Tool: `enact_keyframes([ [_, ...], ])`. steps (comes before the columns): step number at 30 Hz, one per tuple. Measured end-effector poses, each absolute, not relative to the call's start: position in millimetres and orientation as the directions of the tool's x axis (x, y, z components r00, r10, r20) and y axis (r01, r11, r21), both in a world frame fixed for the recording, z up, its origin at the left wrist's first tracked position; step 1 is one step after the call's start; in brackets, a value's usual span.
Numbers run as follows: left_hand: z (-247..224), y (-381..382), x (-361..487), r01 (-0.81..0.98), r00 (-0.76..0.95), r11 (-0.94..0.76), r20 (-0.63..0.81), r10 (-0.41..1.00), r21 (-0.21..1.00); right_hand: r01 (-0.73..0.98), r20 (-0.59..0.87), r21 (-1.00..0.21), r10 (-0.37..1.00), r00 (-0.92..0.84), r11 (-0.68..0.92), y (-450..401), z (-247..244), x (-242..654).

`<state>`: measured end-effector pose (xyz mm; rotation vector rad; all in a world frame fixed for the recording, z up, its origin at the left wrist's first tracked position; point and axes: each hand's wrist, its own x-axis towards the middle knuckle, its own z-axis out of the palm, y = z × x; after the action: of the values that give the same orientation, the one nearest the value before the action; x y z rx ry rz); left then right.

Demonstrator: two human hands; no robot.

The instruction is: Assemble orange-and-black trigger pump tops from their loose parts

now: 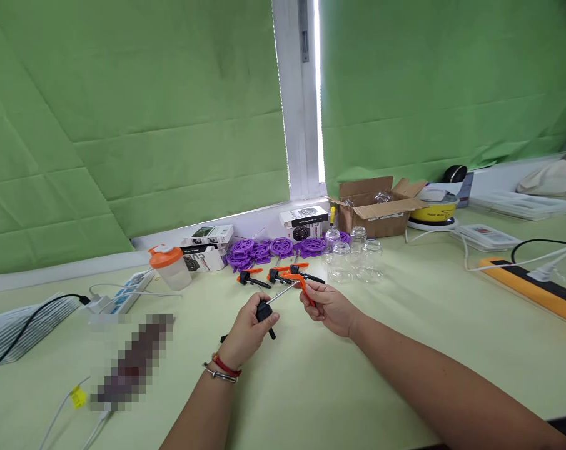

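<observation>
My left hand (252, 330) is closed around a black plastic part (263, 310), from which a thin metal rod (283, 292) rises to the right. My right hand (328, 305) grips an orange lever piece (304, 289) that meets the rod's far end. Just behind my hands lie several similar black and orange assemblies (252, 279) on the pale green table (283, 400). Purple plastic wheels (242, 250) are heaped behind those. Clear glass jars (371, 259) stand to their right. A black tip shows below my left hand.
An orange-lidded shaker cup (171, 267) and white power strip (131, 292) sit left. Small printed boxes (306, 219) and an open cardboard box (375, 219) stand at the back. An orange and black power strip (536, 290) lies right. A blurred object (135, 362) lies front left.
</observation>
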<state>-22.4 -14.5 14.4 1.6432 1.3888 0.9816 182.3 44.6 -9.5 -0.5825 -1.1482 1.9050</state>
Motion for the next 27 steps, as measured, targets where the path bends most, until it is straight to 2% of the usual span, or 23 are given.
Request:
enact_keyframes([
  [8, 9, -14, -19, 0.469, 0.114, -0.151, 0.110, 0.987, 0.870, -0.334, -0.029, -0.894, 0.783, -0.622, -0.298, 41, -13, 180],
  [11, 6, -15, -15, 0.379, 0.110, -0.177, 0.146, 0.983, 0.908, -0.256, -0.047, -0.929, 0.771, -0.635, -0.268, 37, -15, 176],
  [15, 6, -17, -9, 0.229, 0.169, -0.130, 0.092, 0.981, 0.965, -0.192, -0.067, -0.950, 0.759, -0.647, -0.247, 33, -18, 171],
  [20, 8, -19, -8, 0.118, 0.207, -0.163, 0.136, 0.969, 0.980, -0.211, -0.044, -0.949, 0.760, -0.649, -0.235, 31, -19, 172],
  [27, 5, -18, -9, 0.062, 0.141, -0.266, 0.256, 0.956, 0.962, -0.261, -0.027, -0.934, 0.778, -0.628, -0.244, 32, -19, 172],
])
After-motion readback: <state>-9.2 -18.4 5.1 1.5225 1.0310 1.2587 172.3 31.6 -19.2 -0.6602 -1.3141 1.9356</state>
